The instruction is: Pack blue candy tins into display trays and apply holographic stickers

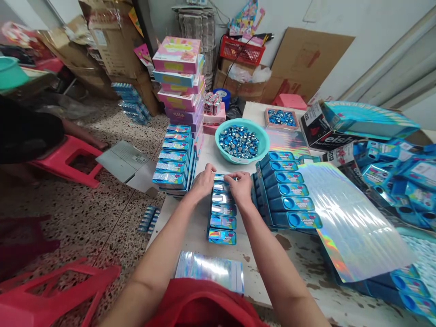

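In the head view, a row of blue boxes (223, 209) with shiny faces runs away from me in the middle of the white table. At its far end my left hand (203, 180) rests by the left edge of the last box, fingers curled together. My right hand (241, 185) pinches at the same box's right side; its fingertips hide whatever is between them. Just beyond the hands stands a turquoise basin (223, 154) full of small blue and silver round pieces. To the right, a rack of blue boxes (293, 203) shows round recesses in its faces.
Stacked blue boxes (169, 164) and pink cartons (177, 61) line the left edge. A silvery sheet (354, 218) lies at right, beside a heap of blue boxes (417, 181). Nearer me is shiny film (209, 270). A red stool (61, 159) and a seated person are at left.
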`<state>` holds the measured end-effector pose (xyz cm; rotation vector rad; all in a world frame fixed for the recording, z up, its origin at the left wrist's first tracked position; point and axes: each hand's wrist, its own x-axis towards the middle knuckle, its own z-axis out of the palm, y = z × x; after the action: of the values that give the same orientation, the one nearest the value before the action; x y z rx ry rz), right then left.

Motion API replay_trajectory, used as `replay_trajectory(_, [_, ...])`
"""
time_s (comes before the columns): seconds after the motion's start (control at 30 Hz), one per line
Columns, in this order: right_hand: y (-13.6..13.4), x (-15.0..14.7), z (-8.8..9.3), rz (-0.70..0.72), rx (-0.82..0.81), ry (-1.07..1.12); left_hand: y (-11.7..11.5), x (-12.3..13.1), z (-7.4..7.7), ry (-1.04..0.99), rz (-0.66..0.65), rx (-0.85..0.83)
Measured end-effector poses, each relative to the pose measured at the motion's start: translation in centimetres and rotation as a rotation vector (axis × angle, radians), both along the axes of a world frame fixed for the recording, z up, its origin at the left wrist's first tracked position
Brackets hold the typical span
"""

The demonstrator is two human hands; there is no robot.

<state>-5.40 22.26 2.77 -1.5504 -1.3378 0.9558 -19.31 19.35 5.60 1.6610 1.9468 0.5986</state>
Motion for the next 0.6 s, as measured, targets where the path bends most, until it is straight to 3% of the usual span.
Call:
replay_trajectory(0.1, [0.2, -0.2, -0.8, 0.004, -0.014, 0.026, 0.3, -0.4, -0.9, -0.056, 0.005, 0.011])
replay_trajectory(0.17, [0.4, -0.2, -1.2, 0.009, -0.03, 0.028, 0.3, -0.4, -1.8, -0.209, 0.02, 0.026])
replay_trajectory(0.27, [0.6, -0.3, -1.5, -0.065, -0.11, 0.054, 0.0, 0.3, -3.3, -0.58, 0.176, -0.056])
replay_trajectory(0.33, [0.8, -0.4, -1.6, -0.095, -0.182, 0.111, -0.4, 1.0, -4.3, -0.719, 0.291, -0.137])
replay_trajectory(0.6, [0.4, 1.1, -2.4, 0.003, -0.243, 0.339, -2.0, 1.6, -5.9, -0.61, 0.504, -0.119])
